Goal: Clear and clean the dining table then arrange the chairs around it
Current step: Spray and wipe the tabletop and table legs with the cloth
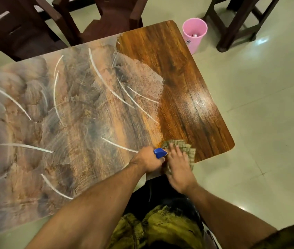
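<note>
Hands meet at the near edge of a wooden dining table [178, 78], seen from above as you look down at it. Your left hand [147, 161] has its fingers curled tight around a spray bottle [159, 152]. Only the bottle's blue head shows, poking out above your knuckles, and the rest is hidden by the hand. Your right hand [179, 169] is just beside it, touching or nearly touching. Its fingers are spread and fairly straight, pressing flat on a checked cloth [184, 145] without gripping it. The cloth lies bunched on the tabletop near the near right corner, with part of it hanging over the table edge under your palm.

Most of the table, from the left edge to past the middle, is covered in a cloudy grey film [52, 114] crossed by thin white curved streaks. The right end is bare, glossy brown wood with a bright reflection on it. A ragged boundary between the two runs from the far edge down to your hands.

Two dark wooden chairs [110, 17] stand at the far side of the table, close against its edge. A pink bucket [194, 35] sits on the pale tiled floor [268, 123] just beyond the far right corner. Something small lies inside it, too small to identify. Dark wooden legs [232, 24] of another piece of furniture stand on the floor at the upper right, apart from the table.
</note>
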